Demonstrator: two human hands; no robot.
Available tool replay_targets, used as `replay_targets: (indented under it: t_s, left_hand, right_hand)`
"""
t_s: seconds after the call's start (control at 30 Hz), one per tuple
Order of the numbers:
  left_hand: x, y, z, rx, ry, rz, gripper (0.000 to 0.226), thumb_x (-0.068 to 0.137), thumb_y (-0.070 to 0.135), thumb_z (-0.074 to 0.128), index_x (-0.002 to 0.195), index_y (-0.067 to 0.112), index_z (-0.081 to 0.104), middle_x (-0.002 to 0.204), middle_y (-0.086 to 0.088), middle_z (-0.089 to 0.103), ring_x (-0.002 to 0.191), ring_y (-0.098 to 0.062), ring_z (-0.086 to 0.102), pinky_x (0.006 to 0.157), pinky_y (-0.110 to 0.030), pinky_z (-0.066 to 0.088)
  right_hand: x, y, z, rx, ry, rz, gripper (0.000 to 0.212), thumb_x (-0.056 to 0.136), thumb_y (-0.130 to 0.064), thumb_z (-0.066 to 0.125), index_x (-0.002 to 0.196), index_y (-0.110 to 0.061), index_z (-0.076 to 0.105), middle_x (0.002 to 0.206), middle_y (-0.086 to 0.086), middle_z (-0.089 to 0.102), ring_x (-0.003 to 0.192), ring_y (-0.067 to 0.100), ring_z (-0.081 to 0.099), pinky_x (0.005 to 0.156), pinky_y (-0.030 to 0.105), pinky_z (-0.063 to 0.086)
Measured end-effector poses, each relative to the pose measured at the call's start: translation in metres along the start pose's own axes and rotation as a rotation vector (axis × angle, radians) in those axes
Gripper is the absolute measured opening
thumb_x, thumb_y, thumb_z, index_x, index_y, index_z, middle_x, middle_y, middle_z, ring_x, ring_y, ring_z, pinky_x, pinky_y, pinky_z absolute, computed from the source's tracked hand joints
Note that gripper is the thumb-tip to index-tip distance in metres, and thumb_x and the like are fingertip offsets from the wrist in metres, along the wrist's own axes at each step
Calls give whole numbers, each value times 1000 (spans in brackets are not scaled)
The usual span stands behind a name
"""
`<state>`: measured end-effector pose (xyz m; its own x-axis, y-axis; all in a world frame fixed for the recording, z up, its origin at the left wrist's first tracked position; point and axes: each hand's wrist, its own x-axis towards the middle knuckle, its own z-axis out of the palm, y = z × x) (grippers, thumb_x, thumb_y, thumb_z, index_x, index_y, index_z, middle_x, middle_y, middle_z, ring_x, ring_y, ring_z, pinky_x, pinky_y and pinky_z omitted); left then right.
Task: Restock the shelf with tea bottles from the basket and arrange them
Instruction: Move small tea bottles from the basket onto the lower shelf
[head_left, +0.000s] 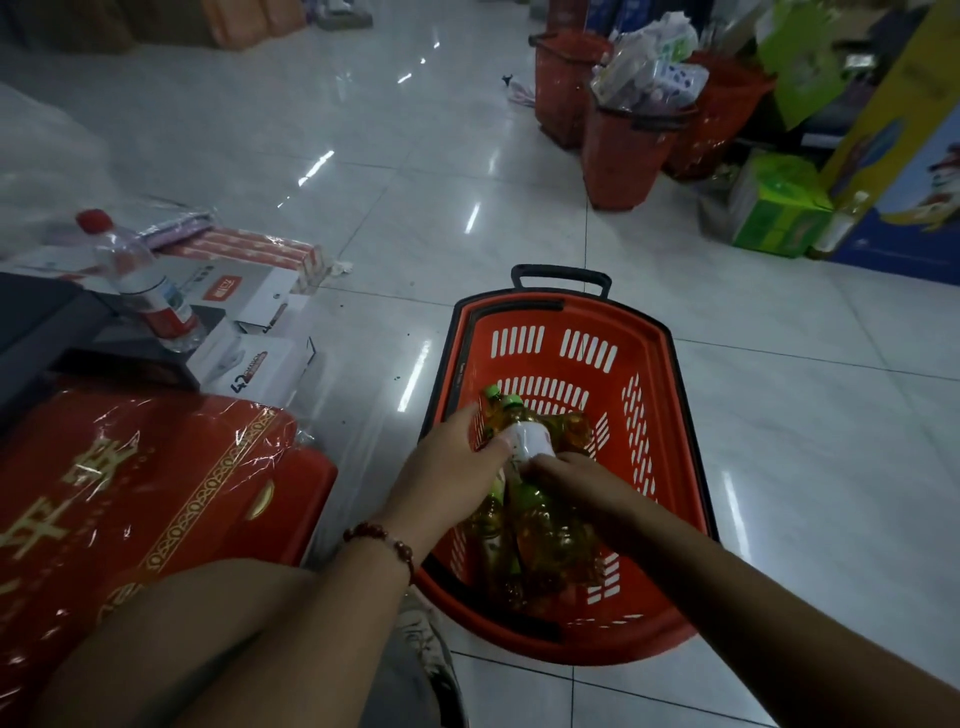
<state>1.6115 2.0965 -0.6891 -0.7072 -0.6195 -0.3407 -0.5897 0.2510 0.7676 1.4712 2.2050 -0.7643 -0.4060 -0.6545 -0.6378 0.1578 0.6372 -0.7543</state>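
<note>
Both hands reach into the orange slotted plastic basket (566, 343), left hand (452, 462) and right hand (566, 478) together gripping the amber green-capped tea bottle (530, 434), its long axis pointing toward the basket's far-left edge

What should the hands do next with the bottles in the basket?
Probably lift the white-labelled tea bottle straight up out of the red basket. Both the left hand and right hand are already on it, and it lies atop the others.

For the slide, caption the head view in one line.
Both hands, left hand and right hand, reach into the red basket on the floor, grasping green-capped tea bottles.
</note>
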Motion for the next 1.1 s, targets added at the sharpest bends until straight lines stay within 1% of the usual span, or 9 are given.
replay_targets:
  t_s: [0.07, 0.17, 0.33, 0.47, 0.63, 0.73, 0.8, 0.93, 1.1]
  left_hand:
    - [-3, 5, -3, -171, -26, -68, 48, 97, 61, 43, 140, 38, 43, 112, 12, 57, 105, -14, 57, 96, -41, 49]
    - [-8, 5, -10, -431, 7, -149, 60, 90, 69, 43, 137, 32, 47, 122, 2, 62, 106, -20, 63, 92, -46, 56]
    - [-13, -1, -27, -672, 137, -248, 67, 84, 60, 67, 137, 22, 53, 122, -10, 66, 103, -31, 68, 83, -49, 60]
    - [-19, -5, -46, -846, 212, -246, 61, 83, 51, 73, 130, 15, 57, 114, -16, 69, 97, -36, 70, 72, -48, 62]
    - [-36, -9, -77, -1029, 359, -133, 39, 90, 41, 68, 118, 14, 63, 105, -16, 73, 92, -34, 72, 64, -44, 60]
    - [-54, -16, -99, -1083, 453, -64, 40, 90, 37, 70, 121, 13, 63, 110, -16, 72, 94, -32, 72, 65, -44, 59]
    - [-70, -20, -115, -1114, 514, -18, 40, 90, 33, 70, 124, 13, 62, 113, -15, 71, 95, -31, 73, 68, -46, 60]
    - [-103, -28, -147, -1131, 609, 68, 39, 92, 30, 68, 126, 14, 61, 115, -14, 72, 93, -30, 74, 72, -50, 60]
    - [-153, -45, -181, -1109, 736, 113, 32, 94, 29, 64, 122, 12, 62, 107, -13, 75, 89, -26, 75, 62, -39, 60]
  right_hand:
    - [-18, -20, 7, 69, -20, -80, 46, 92, -36, 61, 129, -11, 50, 115, 11, 62, 91, 19, 59, 67, 26, 48]
    - [-36, -45, 18, 115, -43, -158, 61, 88, -36, 68, 138, -14, 41, 121, 10, 60, 105, 26, 64, 86, 39, 57]
    - [-57, -80, 33, 16, -84, -310, 66, 85, -36, 73, 142, -24, 41, 108, -5, 57, 93, 13, 62, 67, 25, 51]
    - [-70, -110, 42, -126, -139, -410, 71, 81, -41, 75, 143, -32, 41, 120, 0, 55, 103, 19, 59, 80, 31, 52]
    - [-87, -146, 47, -172, -256, -438, 54, 88, -33, 70, 138, -32, 50, 113, -7, 57, 96, 13, 60, 74, 27, 53]
    - [-93, -159, 58, -182, -377, -402, 51, 87, -32, 69, 134, -28, 51, 115, -3, 57, 106, 21, 60, 90, 38, 57]
    - [-97, -165, 71, -214, -447, -405, 40, 88, -33, 67, 125, -26, 52, 117, 2, 57, 110, 23, 60, 96, 41, 54]
    - [-109, -181, 109, -220, -512, -479, 14, 92, -25, 65, 104, -27, 58, 107, 0, 65, 97, 18, 68, 90, 36, 58]
    - [-122, -198, 165, -319, -556, -573, 58, 88, -27, 70, 140, -21, 45, 127, 7, 60, 109, 25, 65, 94, 41, 56]
